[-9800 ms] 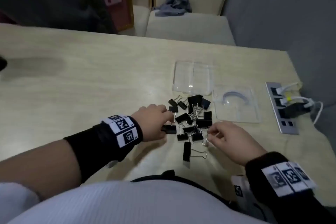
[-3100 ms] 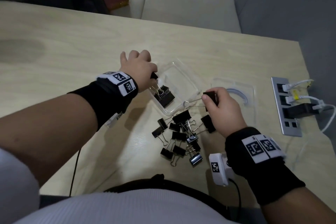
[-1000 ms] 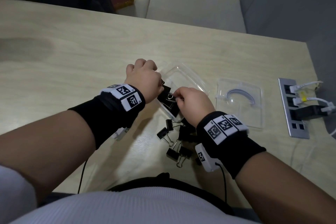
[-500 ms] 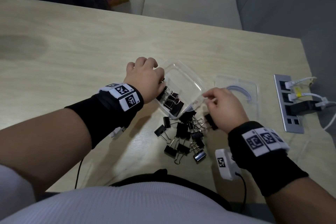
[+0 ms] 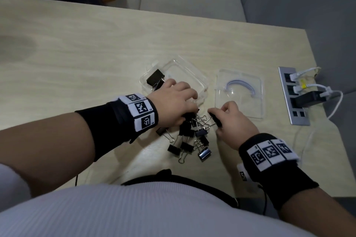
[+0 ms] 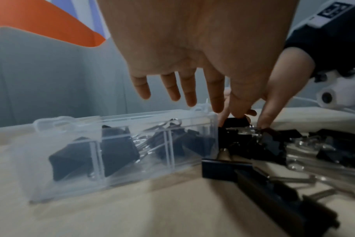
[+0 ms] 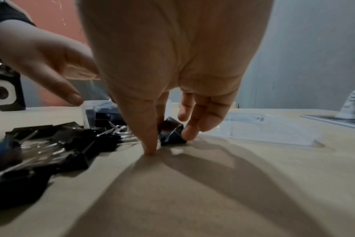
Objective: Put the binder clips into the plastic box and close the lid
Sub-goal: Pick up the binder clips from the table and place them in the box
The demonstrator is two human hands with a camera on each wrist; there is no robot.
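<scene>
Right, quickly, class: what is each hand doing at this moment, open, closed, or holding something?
Left hand: fingertips on a binder clip in the pile; whether it grips cannot be told.
Right hand: pinching a black binder clip on the table.

Your head camera looks steeply down on the table (image 5: 96, 44). Both wrist cameras sit low and close, facing each other across the shared binder clips (image 5: 189, 136) (image 6: 253, 141) (image 7: 57, 144).

Dim, soft-shadowed frames (wrist views blurred)

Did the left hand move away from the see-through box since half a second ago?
Yes. The left hand left the plastic box's rim and came toward the person, down onto the pile of binder clips on the table.
</scene>
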